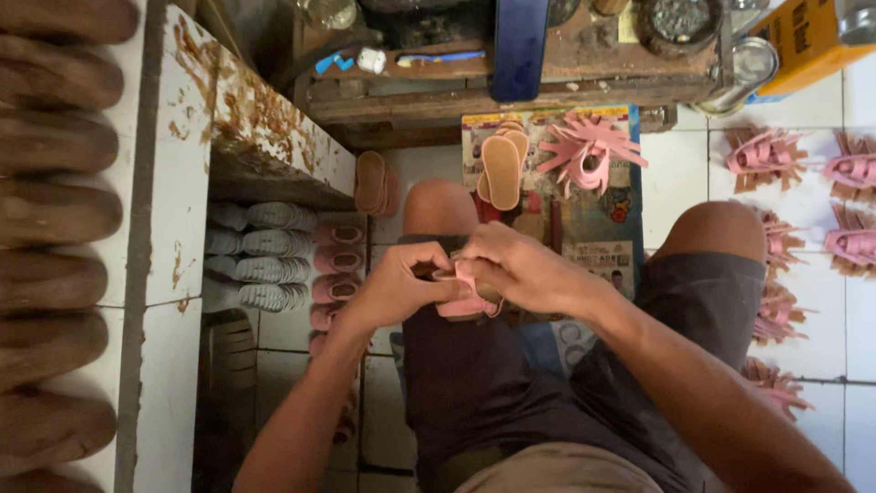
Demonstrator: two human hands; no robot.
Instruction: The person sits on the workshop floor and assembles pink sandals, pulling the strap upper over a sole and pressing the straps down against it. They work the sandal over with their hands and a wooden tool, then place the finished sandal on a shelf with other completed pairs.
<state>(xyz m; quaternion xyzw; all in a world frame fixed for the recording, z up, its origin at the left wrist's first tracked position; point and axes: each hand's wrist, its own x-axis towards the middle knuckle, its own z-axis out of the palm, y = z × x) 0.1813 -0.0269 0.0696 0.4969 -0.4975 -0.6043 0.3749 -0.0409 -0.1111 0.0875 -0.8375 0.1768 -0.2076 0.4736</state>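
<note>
Over my lap, my left hand (394,288) and my right hand (516,267) both grip a small pink shoe piece (459,305). The left fingers pinch its left end. The right hand covers its top and right side, so most of the piece is hidden. I sit with both knees apart in dark shorts.
Tan insoles (501,171) and a pile of pink fringed uppers (589,149) lie on a printed sheet ahead. More pink uppers (765,153) are spread on the white tiles at right. Wooden shoe lasts (55,210) line the left shelf, grey and pink soles (274,256) stacked below. A cluttered workbench (511,87) stands ahead.
</note>
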